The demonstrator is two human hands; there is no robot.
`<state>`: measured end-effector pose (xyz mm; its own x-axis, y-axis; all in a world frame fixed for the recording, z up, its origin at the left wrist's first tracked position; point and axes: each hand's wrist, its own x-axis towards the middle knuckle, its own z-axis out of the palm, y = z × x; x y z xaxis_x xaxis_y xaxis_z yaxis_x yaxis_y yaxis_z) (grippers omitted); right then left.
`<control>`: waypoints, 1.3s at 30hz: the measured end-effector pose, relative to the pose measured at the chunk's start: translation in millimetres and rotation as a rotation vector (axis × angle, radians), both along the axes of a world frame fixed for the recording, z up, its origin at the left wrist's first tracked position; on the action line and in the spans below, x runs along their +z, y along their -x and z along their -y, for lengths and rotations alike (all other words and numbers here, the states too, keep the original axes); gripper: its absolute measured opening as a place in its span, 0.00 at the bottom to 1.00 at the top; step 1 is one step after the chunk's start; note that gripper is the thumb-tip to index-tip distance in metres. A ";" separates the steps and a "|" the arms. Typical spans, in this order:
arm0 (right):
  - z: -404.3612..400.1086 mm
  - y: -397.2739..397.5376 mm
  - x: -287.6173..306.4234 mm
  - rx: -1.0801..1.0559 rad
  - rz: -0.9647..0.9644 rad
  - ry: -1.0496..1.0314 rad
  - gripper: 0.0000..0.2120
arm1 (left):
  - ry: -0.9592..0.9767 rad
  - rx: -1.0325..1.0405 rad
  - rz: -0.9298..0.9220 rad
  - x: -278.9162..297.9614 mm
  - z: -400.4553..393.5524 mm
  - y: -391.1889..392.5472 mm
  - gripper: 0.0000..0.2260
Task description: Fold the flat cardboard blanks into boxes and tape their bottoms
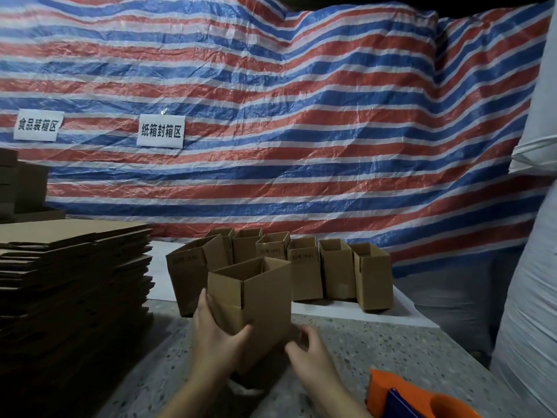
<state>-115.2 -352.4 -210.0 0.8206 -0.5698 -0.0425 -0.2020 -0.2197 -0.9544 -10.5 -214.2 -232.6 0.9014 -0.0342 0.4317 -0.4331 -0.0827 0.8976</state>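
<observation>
**Box upright in my hands, open end up**

Ahead of me hangs a red, white and blue striped tarp (301, 116). On my left sits the stack of flat cardboard blanks (72, 285), and at the back a row of finished boxes (316, 267) stands on a white sheet (391, 315).

On the speckled tabletop (391, 357) the plain brown cardboard box (259, 300) stands upright, long axis vertical, open top flaps raised, one corner toward me.

My left hand (215, 333) grips its left side, thumb on the front. My right hand (307, 354) is loosely curled just beside its lower right corner; I cannot tell whether it touches.

An orange tape dispenser (401, 396) lies at bottom right.
</observation>
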 end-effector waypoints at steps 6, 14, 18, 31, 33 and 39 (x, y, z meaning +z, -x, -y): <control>-1.4 -13.4 -4.3 0.040 -0.034 0.114 0.27 | 0.003 0.235 -0.015 -0.3 42.6 -56.1 0.52; 1.5 -33.4 -7.0 0.090 -0.009 0.156 0.22 | -0.041 0.370 -0.004 -6.5 84.7 -99.8 0.50; 1.3 -42.7 -9.2 0.109 -0.011 0.168 0.22 | -0.107 0.392 0.027 -11.8 94.1 -109.4 0.49; 1.9 -62.6 -18.2 0.142 -0.046 0.178 0.12 | -0.189 0.426 -0.010 -16.0 93.4 -129.9 0.52; 3.8 -63.9 -19.3 0.139 -0.055 0.171 0.11 | -0.195 0.416 -0.032 -14.9 92.1 -129.5 0.53; 6.0 -65.6 -12.9 0.096 -0.076 0.142 0.14 | -0.244 0.395 -0.055 -9.1 76.6 -114.7 0.50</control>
